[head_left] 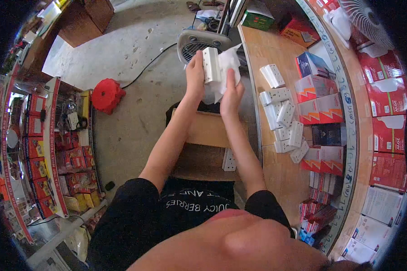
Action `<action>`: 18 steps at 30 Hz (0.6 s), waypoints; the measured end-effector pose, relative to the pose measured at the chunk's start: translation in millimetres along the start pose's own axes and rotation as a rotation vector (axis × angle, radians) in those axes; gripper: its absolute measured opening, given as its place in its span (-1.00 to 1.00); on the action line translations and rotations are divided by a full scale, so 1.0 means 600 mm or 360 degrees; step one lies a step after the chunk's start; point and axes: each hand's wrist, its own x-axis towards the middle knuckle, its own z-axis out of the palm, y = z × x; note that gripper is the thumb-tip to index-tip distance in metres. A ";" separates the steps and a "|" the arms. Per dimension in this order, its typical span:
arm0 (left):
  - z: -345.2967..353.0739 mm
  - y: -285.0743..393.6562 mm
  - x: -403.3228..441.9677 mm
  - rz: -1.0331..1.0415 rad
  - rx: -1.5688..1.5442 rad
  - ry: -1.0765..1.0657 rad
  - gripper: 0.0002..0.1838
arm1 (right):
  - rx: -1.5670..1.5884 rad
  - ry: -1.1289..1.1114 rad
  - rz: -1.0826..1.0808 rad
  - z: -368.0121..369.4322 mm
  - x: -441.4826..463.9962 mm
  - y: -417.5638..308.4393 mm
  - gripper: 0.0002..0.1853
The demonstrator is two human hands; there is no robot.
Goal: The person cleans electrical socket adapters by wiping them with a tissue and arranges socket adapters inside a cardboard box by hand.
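Observation:
Out in front of me, my left hand [194,77] is closed around a white power socket block [210,66], held upright with its outlet face turned to the left. My right hand [232,94] grips a crumpled white cloth [229,67], which presses against or lies right beside the block's right side. Below my forearms stands an open cardboard box [208,130]. Inside it, another white socket block [229,160] shows near the right wall. Several more white socket blocks [286,113] lie in a loose pile on the wooden counter to my right.
The wooden counter [276,176] carries stacked orange-and-grey boxes [319,110]. Beyond my hands stands a grey fan [202,44], its black cable running across the concrete floor [140,49]. A red round object [107,95] sits on the floor at left, near a rack of packaged goods [77,162].

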 end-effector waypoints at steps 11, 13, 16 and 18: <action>0.031 0.020 -0.034 -0.0311 -0.0105 -0.0625 -0.63 | -0.0180 0.0056 -0.0340 -0.006 0.009 -0.007 -0.62; 0.033 0.021 -0.036 -0.0377 -0.0284 -0.0596 -0.64 | -0.0331 0.0044 -0.0402 -0.003 0.002 -0.007 -0.62; 0.029 0.032 -0.040 -0.0446 -0.0600 -0.0561 -0.61 | -0.0497 0.0011 -0.0610 0.007 -0.007 -0.004 -0.67; 0.013 0.028 -0.026 -0.0377 -0.0699 -0.0527 -0.48 | -0.0637 -0.0135 -0.0584 0.006 -0.018 -0.008 -0.66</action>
